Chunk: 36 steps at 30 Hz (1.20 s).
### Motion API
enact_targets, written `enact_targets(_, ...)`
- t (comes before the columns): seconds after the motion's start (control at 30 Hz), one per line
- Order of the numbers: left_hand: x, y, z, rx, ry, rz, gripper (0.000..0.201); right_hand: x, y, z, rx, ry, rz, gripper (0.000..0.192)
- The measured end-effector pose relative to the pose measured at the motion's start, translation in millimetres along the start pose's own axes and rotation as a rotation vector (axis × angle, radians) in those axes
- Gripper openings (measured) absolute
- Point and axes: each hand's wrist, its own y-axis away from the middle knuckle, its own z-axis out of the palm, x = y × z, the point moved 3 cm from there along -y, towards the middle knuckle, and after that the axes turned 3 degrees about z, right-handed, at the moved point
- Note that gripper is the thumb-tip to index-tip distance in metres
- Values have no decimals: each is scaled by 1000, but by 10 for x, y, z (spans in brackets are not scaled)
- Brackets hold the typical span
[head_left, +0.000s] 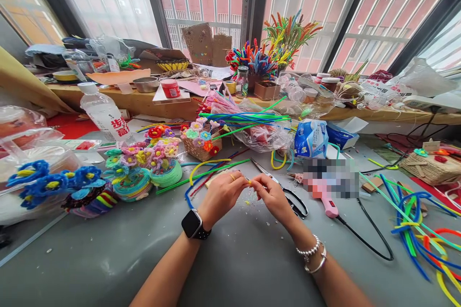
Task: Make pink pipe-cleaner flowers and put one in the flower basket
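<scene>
Over the grey table, my left hand (pixel 224 193) and my right hand (pixel 272 196) meet fingertip to fingertip. Both are closed in a pinch on a small yellow piece (pixel 249 183), mostly hidden by the fingers; it looks like fuzzy pipe cleaner. Scissors (pixel 266 171) with black handles lie just behind and beside my right hand. Beyond my left hand, green pipe cleaners (pixel 201 175) and a blue pipe cleaner (pixel 188 196) rest on the table. Tiny yellow bits (pixel 247 202) are scattered under the hands.
Pipe-cleaner flower pots (pixel 131 183) and a water bottle (pixel 104 112) stand at left. A pink hot glue gun (pixel 327 199), partly blurred, trails a black cord at right. Loose pipe cleaners (pixel 406 220) lie far right. A tissue pack (pixel 311 139) sits behind, below a cluttered ledge (pixel 144 105).
</scene>
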Motion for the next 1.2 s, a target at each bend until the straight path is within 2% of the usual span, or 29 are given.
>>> enact_targets(0.13, -46, 5, -5, 19, 86, -69, 18, 20, -9, -25, 19, -103, 40, 33)
enact_targets(0.23, -61, 8, -5, 19, 142, -88, 17, 9, -3, -23, 25, -116, 47, 29)
enact_targets(0.6, -49, 11, -2, 2, 93, -36, 19, -16, 26, 10, 39, -57, 29, 21)
enact_targets(0.77, -222, 51, -17, 127, -134, -214, 17, -29, 27, -10, 88, -39, 26, 20)
enact_targets(0.97, -399, 122, 134, -84, -364, -339, 14, -6, 31, -67, 194, 34, 52, 22)
enact_targets(1.2, -355, 18, 214, -238, -399, -388, 13, 22, 24, -75, 214, 45, 59, 22)
